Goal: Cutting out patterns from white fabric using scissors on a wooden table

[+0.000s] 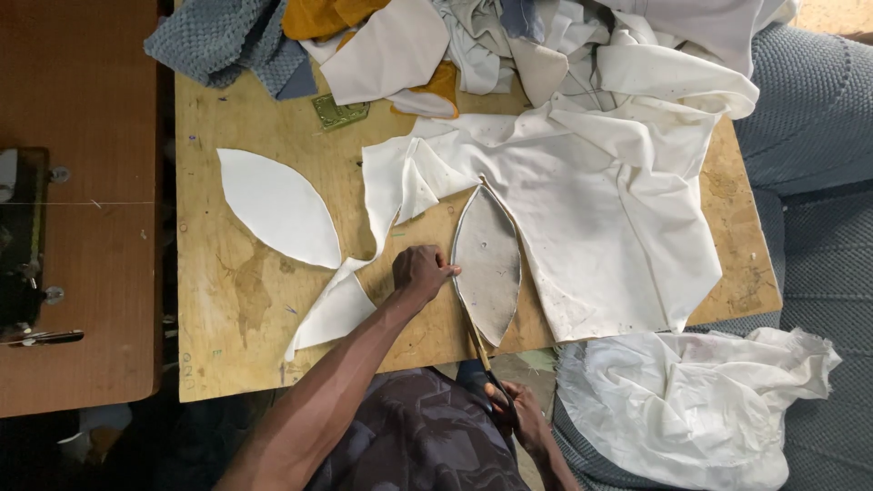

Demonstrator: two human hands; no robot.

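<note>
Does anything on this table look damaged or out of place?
Nothing looks damaged. The wooden table carries dark stains, and fabric scraps are heaped loosely at its far edge. The white cloth lies creased but whole.
</note>
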